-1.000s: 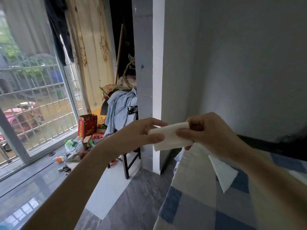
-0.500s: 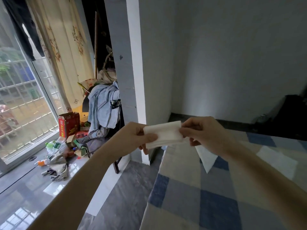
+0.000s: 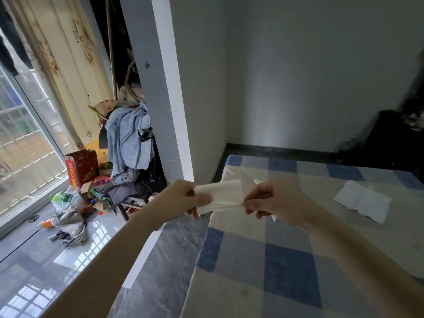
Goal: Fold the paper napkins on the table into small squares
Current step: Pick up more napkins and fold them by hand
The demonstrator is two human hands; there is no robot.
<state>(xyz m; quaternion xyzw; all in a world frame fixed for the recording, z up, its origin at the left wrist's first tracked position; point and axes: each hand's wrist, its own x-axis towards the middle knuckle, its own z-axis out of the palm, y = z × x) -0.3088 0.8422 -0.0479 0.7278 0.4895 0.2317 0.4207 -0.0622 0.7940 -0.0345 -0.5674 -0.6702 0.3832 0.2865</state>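
A white paper napkin (image 3: 223, 196), folded into a narrow strip, hangs in the air above the left edge of the checked surface (image 3: 286, 260). My left hand (image 3: 183, 200) pinches its left end between thumb and fingers. My right hand (image 3: 273, 201) pinches its right end. A second white napkin (image 3: 362, 200) lies spread flat on the checked cloth at the right. Behind my right hand, small white corners of another napkin (image 3: 259, 181) peek out; most of it is hidden.
The blue and cream checked cloth covers a padded surface filling the lower right. A white pillar (image 3: 169, 88) stands just beyond its left corner. A chair with draped clothes (image 3: 128, 138), a red box (image 3: 81, 167) and floor clutter sit left by the window.
The view has swung right, bringing the flat napkin on the cloth into sight. Both hands have kept their pinch on the folded napkin, which now looks narrower and drawn out between them.
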